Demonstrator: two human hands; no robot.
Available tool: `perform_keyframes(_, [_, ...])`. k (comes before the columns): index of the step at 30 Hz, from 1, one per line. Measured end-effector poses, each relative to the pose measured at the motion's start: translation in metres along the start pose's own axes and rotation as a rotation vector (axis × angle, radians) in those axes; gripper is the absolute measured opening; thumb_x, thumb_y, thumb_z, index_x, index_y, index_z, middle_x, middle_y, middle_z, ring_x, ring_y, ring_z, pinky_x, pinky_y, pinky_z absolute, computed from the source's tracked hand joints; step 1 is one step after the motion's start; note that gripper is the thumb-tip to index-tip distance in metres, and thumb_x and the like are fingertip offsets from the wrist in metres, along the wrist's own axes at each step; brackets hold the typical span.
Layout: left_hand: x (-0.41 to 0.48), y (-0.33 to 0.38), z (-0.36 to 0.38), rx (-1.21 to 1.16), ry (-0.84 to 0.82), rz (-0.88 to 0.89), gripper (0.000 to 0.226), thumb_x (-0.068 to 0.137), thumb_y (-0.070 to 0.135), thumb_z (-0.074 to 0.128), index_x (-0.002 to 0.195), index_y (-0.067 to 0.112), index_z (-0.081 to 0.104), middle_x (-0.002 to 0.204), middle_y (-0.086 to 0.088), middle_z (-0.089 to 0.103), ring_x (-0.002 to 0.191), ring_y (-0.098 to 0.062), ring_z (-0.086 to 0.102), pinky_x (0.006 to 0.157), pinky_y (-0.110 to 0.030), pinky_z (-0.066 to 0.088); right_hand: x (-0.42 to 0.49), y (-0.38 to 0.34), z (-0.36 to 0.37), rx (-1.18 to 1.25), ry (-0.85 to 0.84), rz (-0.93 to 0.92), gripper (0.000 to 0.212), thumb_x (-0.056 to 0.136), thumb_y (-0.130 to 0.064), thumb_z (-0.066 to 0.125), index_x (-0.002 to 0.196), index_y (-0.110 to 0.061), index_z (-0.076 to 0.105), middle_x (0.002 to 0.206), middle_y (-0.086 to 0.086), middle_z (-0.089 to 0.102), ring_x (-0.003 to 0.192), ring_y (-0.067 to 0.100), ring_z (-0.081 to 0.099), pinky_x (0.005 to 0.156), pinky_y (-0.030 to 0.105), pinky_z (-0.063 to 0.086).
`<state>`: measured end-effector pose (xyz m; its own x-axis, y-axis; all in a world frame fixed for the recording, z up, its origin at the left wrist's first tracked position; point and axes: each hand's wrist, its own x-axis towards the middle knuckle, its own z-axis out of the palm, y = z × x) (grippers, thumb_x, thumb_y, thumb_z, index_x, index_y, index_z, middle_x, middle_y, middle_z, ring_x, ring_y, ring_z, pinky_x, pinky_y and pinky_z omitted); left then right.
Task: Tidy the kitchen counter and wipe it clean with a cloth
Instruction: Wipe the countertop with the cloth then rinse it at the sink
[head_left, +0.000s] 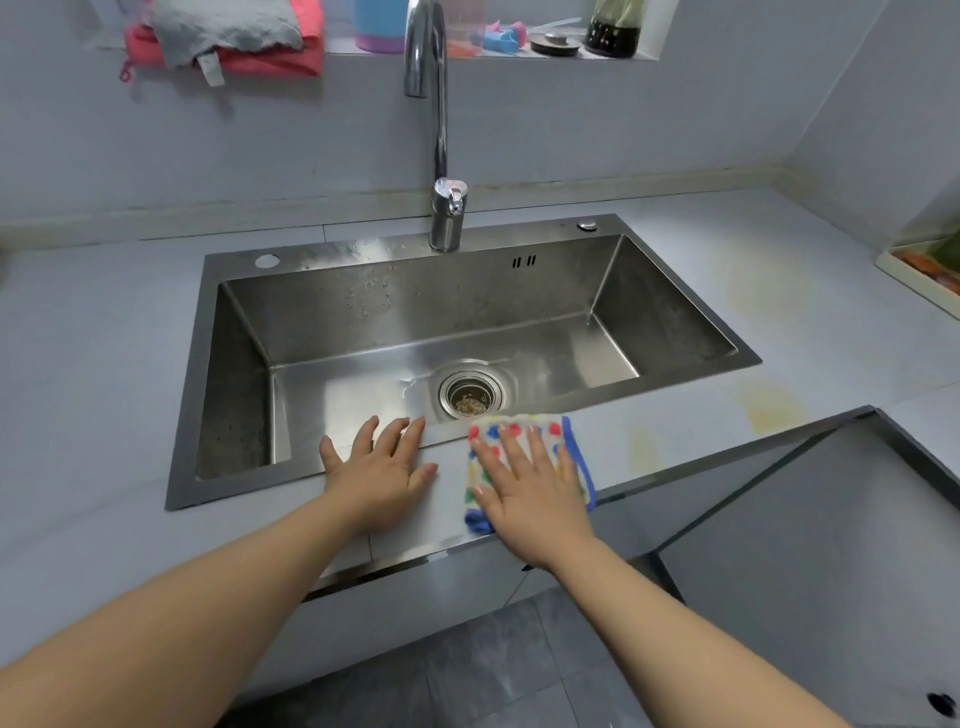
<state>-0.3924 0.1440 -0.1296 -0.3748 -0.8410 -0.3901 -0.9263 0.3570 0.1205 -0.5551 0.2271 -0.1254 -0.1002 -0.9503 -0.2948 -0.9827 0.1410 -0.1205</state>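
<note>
Grey counter (104, 332) wrapping a steel sink (670, 312); tap (441, 156) rising behind, cloths (228, 36) hanging on the wall, open cabinet door (810, 545) standing at right. Yellowish stains (769, 405) showing on the counter. Right hand (530, 483) lying flat, fingers straight, pressing the spotted cloth (571, 447) at the sink's front edge. Left hand (379, 467) resting spread beside it, holding nothing.

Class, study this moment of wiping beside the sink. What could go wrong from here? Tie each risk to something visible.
1. The spotted cloth under the right hand lies at the sink edge; a forward push might drop it in, near the scraps in the drain strainer.
2. The yellowish stains on the counter right of the cloth may smear rather than lift.
3. The left hand rests across the sink's front rim and could slip if wet.
</note>
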Motion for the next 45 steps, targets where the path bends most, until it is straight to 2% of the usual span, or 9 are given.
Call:
perform_keyframes(3, [0.0,0.0,-0.001,0.007,-0.006,-0.003,0.059,0.097,0.055,0.015,0.15,0.036,-0.006,0.159,0.012,-0.002,0.147,-0.018,-0.005,0.112,-0.061,0.003,0.003,0.021,-0.005,-0.028,0.017,-0.06,0.054,0.1,-0.047,0.018,0.147,-0.043,-0.009,0.159,-0.009,-0.011,0.147,0.018,-0.012,0.118,0.043,-0.006])
perform_keyframes(9, [0.0,0.0,0.001,0.004,0.0,-0.004,0.06,0.097,0.055,0.014,0.15,0.035,-0.005,0.159,0.013,-0.001,0.147,-0.018,-0.005,0.112,-0.062,0.002,0.007,0.041,-0.009,0.015,0.035,0.234,0.056,0.1,-0.044,0.016,0.15,-0.035,-0.008,0.16,-0.002,-0.009,0.148,0.024,-0.01,0.117,0.048,-0.006])
perform_keyframes(14, [0.0,0.001,-0.002,0.003,0.0,-0.009,0.06,0.097,0.055,0.015,0.15,0.035,-0.005,0.159,0.013,-0.001,0.147,-0.018,-0.004,0.112,-0.061,0.002,0.0,0.008,-0.001,-0.017,-0.009,-0.056,0.081,0.067,-0.06,-0.017,0.146,-0.044,-0.012,0.159,-0.008,-0.013,0.148,0.019,-0.012,0.117,0.044,-0.006])
perform_keyframes(18, [-0.001,0.001,0.0,-0.005,0.006,-0.001,0.06,0.097,0.055,0.015,0.15,0.035,-0.005,0.159,0.012,0.0,0.147,-0.018,-0.003,0.112,-0.061,0.002,0.009,0.083,-0.017,-0.013,0.012,0.27,0.056,0.097,-0.051,0.009,0.149,-0.039,-0.004,0.16,-0.006,-0.01,0.148,0.018,-0.009,0.119,0.046,-0.003])
perform_keyframes(21, [0.0,0.002,-0.001,-0.018,0.001,-0.036,0.059,0.097,0.055,0.017,0.15,0.033,0.001,0.158,0.01,0.005,0.147,-0.02,0.0,0.112,-0.063,0.002,0.009,0.094,-0.02,0.041,0.017,0.393,0.055,0.1,-0.046,0.015,0.149,-0.037,-0.007,0.16,-0.004,-0.012,0.147,0.024,-0.012,0.118,0.052,-0.004])
perform_keyframes(27, [0.017,0.063,-0.009,-0.042,0.106,0.019,0.047,0.101,0.039,0.018,0.145,0.024,0.025,0.157,0.011,0.016,0.148,-0.018,-0.002,0.111,-0.064,-0.002,0.004,0.035,-0.005,0.012,0.034,0.044,0.055,0.1,-0.048,0.017,0.147,-0.043,-0.012,0.159,-0.006,-0.013,0.147,0.022,-0.013,0.116,0.049,-0.009])
perform_keyframes(34, [0.037,0.089,-0.022,-0.236,0.002,0.139,0.039,0.102,0.031,0.022,0.135,0.019,0.039,0.146,0.003,0.038,0.139,-0.016,0.028,0.111,-0.054,0.016,0.02,0.123,-0.02,0.069,0.074,0.484,0.054,0.1,-0.047,0.014,0.15,-0.037,-0.004,0.16,-0.005,-0.01,0.148,0.023,-0.01,0.118,0.05,-0.004])
perform_keyframes(40, [0.055,0.114,-0.028,-0.267,-0.026,0.123,0.025,0.1,0.032,0.024,0.098,0.021,0.046,0.126,-0.002,0.053,0.126,-0.02,0.041,0.105,-0.056,0.026,0.019,0.077,-0.012,0.04,0.073,0.259,0.056,0.1,-0.045,0.017,0.149,-0.036,-0.009,0.16,-0.003,-0.013,0.147,0.025,-0.012,0.116,0.049,-0.006])
perform_keyframes(45, [0.079,0.122,-0.034,-0.273,-0.079,0.203,0.038,0.101,0.032,0.022,0.113,0.013,0.052,0.123,-0.013,0.059,0.115,-0.03,0.053,0.096,-0.038,0.041,0.025,0.13,-0.028,0.027,0.019,0.407,0.054,0.1,-0.046,0.014,0.15,-0.036,-0.006,0.159,-0.005,-0.014,0.147,0.019,-0.013,0.119,0.046,-0.007])
